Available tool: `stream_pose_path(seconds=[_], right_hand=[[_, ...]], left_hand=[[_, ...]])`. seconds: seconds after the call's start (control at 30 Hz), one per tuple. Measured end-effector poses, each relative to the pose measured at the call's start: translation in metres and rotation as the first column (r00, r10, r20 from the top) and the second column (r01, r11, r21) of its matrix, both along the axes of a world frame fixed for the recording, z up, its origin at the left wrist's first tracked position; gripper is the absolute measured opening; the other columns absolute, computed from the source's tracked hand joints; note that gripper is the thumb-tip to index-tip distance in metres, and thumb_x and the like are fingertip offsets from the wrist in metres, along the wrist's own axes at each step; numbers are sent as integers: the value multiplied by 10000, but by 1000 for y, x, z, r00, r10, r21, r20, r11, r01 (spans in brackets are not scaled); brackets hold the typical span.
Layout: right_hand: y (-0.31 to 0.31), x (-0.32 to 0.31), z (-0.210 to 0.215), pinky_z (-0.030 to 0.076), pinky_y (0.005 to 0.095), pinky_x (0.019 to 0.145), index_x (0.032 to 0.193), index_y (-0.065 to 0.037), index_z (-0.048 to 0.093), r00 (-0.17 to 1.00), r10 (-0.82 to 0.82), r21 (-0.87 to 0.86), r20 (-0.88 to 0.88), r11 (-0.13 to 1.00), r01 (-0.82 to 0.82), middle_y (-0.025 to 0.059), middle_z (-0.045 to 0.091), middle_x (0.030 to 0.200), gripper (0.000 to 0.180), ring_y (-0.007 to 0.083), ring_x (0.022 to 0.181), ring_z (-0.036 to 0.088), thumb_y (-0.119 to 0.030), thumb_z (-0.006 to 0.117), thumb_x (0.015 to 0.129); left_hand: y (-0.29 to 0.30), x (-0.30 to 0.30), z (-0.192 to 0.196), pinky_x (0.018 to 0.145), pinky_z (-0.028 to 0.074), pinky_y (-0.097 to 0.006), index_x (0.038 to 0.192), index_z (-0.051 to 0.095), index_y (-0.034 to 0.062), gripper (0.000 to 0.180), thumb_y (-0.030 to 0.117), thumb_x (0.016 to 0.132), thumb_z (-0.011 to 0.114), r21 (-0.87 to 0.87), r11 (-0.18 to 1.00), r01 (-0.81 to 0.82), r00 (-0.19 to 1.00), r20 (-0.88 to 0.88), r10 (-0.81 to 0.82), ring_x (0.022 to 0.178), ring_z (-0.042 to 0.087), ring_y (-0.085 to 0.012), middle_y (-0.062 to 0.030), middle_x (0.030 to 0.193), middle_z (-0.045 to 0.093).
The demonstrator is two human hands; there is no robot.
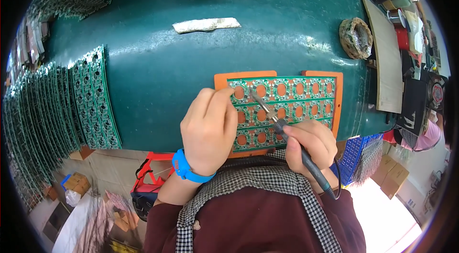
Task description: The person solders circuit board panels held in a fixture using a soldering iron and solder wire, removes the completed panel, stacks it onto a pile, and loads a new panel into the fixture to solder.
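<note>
A worker in a checked apron (258,176) grips a soldering iron (281,127) in the right hand (313,145), its tip angled away toward the left hand (208,119) over a green circuit-board panel (282,102). The panel, dotted with rows of round openings, sits in an orange frame (339,95) just ahead of and between the two hands. The hands are apart. The left, a blue wristband (189,172) below it, has its fingers curled together at the panel's far left corner; whether they pinch anything cannot be made out, nor whether the iron's tip touches the board. Well to the left of the left hand, a long row of similar boards (62,105) stands on the green table (153,86). Beyond both hands lies a whitish strip (205,25); ahead and to the right of the right hand sits a rough, round bowl (345,38).
</note>
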State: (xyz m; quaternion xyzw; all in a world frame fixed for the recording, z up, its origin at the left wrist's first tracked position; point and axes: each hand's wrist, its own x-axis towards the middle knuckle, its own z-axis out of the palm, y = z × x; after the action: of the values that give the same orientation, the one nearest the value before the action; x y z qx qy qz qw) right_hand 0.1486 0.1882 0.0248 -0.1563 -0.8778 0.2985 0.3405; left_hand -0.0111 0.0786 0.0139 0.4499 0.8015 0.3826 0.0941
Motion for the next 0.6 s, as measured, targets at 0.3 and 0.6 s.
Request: stream_pose_path(seconds=[0.3, 0.6], right_hand=[[-11, 25, 4, 465, 278, 468, 811, -4, 662, 995, 100, -35, -3, 994, -100, 53, 611, 655, 113, 182, 522, 587, -43, 599, 726], [-20, 19, -1, 453, 270, 456, 827, -6, 666, 998, 70, -25, -3, 997, -70, 54, 605, 659, 122, 180, 527, 587, -40, 637, 714]], left_hand=[[-29, 15, 0, 550, 478, -335, 950, 629, 6, 218, -60, 743, 652, 28, 998, 48, 996, 72, -50, 654, 586, -243, -93, 788, 541], [-29, 22, -2, 548, 479, -335, 982, 614, 2, 246, -63, 747, 645, -17, 996, 91, 995, 38, -90, 655, 580, -245, -97, 793, 516]])
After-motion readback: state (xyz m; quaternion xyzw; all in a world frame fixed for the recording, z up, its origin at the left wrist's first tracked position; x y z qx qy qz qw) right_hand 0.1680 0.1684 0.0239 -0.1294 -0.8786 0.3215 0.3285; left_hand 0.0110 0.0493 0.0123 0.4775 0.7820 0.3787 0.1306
